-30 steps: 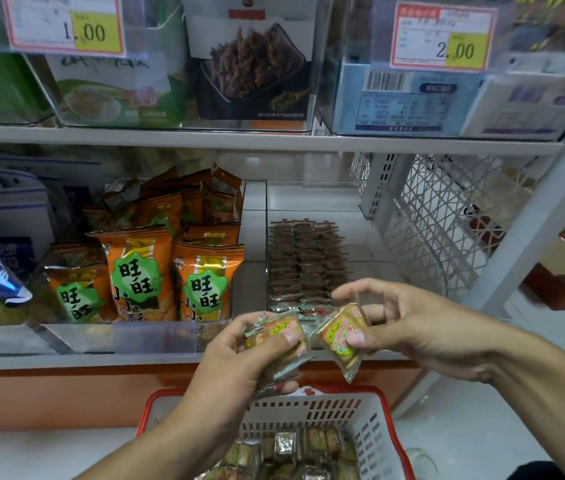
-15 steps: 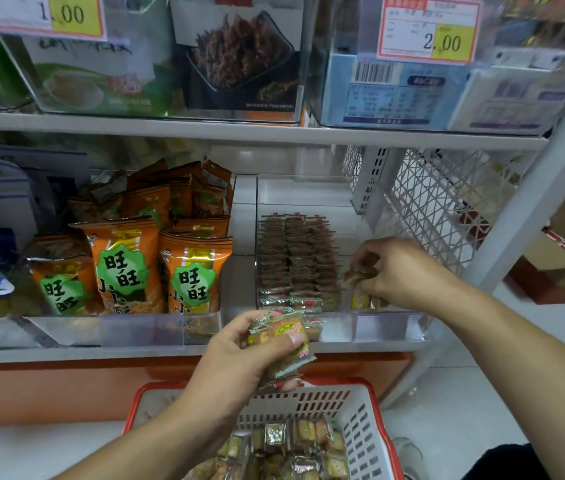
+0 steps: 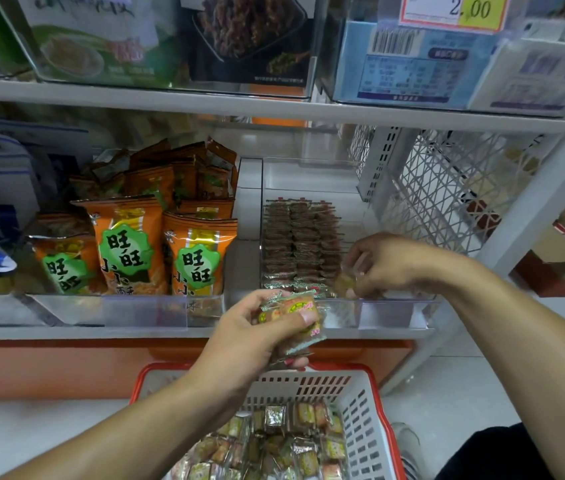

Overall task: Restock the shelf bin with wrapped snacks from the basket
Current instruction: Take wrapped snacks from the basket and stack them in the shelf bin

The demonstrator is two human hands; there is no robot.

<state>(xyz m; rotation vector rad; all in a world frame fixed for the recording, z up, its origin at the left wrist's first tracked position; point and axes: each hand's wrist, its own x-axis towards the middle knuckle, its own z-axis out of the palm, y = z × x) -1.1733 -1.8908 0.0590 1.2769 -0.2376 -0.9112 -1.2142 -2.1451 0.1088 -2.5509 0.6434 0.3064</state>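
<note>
A second earlier your right hand was out in front of the shelf, pinching a single snack beside the bundle in your left; half a second later it had crossed the clear front lip, and at this moment it sat low inside the shelf bin, at the right end of the rows of wrapped snacks already lined up there. Its fingers were curled narrowly around one yellowish wrapped piece, which looked to be touching or just above the bin floor, beside the front rows; whether you had let go of it yet could not be told. So one more piece was, by my reading, about to count as stocked.

Your left hand had barely shifted. It hovered in front of the bin's lip and above the basket, thumb pressed over a small stack of wrapped snacks held between thumb and curled fingers. That stack was your feeder supply, and it looked thinner by the one piece your right hand had carried in.

The basket below, red-rimmed with white slatted walls, held plenty more loose pieces, and the bin showed bare floor behind and to the right of the rows. The restock was under way, I judged, but far from finished, with many such trips left
</note>
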